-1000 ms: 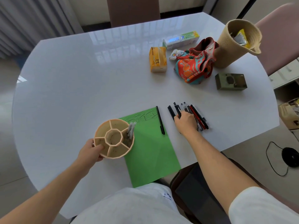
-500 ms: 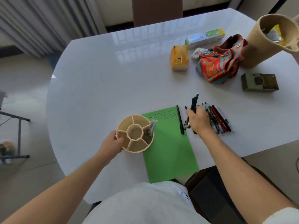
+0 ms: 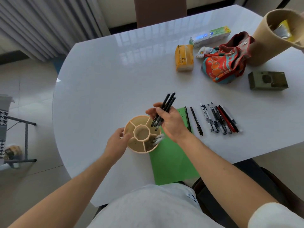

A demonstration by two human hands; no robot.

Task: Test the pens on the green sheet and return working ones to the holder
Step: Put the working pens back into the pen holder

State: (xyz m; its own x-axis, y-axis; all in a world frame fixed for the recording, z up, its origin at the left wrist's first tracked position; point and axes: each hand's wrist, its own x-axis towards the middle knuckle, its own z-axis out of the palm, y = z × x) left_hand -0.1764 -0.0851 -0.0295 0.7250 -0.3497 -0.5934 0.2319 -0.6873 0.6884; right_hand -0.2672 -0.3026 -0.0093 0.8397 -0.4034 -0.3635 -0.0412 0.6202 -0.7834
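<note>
A round beige pen holder with wedge compartments stands on the white table, at the left edge of the green sheet. My left hand grips its left rim. My right hand holds three black pens tilted, their lower tips over the holder's upper right compartment. A few grey-white pens stick out of a right compartment. One black pen lies on the sheet's right edge, another just beside it. A row of several pens lies further right.
Far right on the table are an orange tissue pack, a toothpaste box, a colourful pouch, a woven basket and an olive box. A chair back stands beyond the table.
My right hand lifted three black pens from the row and carried them left over the holder. The left hand stayed on the holder's rim. The camera view shifted left.
</note>
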